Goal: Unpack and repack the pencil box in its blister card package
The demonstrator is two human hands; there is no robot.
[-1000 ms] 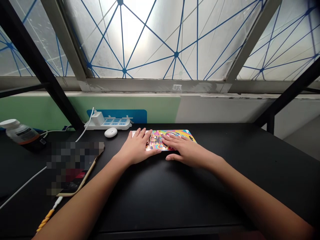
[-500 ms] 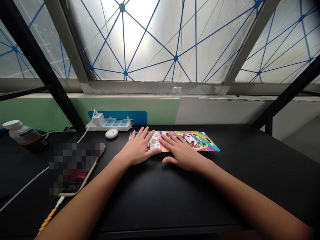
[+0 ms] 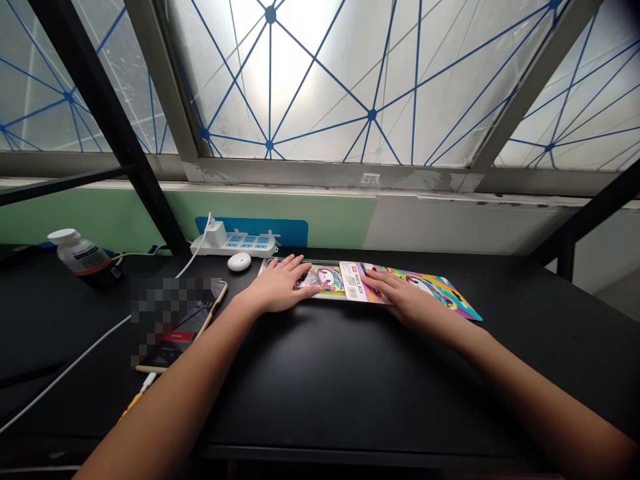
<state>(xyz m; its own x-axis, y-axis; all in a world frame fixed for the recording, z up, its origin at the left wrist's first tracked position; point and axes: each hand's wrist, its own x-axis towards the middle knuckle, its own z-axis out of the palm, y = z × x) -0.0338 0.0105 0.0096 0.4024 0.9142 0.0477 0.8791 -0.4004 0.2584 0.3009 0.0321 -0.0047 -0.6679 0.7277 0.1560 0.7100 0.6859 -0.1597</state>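
Left hand (image 3: 279,285) lies spread flat on a colourful packaged pencil box (image 3: 327,279); right hand (image 3: 407,300) lies spread on it too, just right of the label (image 3: 354,281); the box lies flat on the black surface (image 3: 350,380)

phone (image 3: 175,320) pixelated, bottle label (image 3: 83,260) unreadably small, pencil box (image 3: 325,279) partly hidden (under left hand (image 3: 277,285), right hand (image 3: 407,298))

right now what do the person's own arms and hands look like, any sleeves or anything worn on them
The left forearm and right forearm are bare, with no sleeves in view. The left hand and right hand show no gloves, rings, watch, cables or markings.
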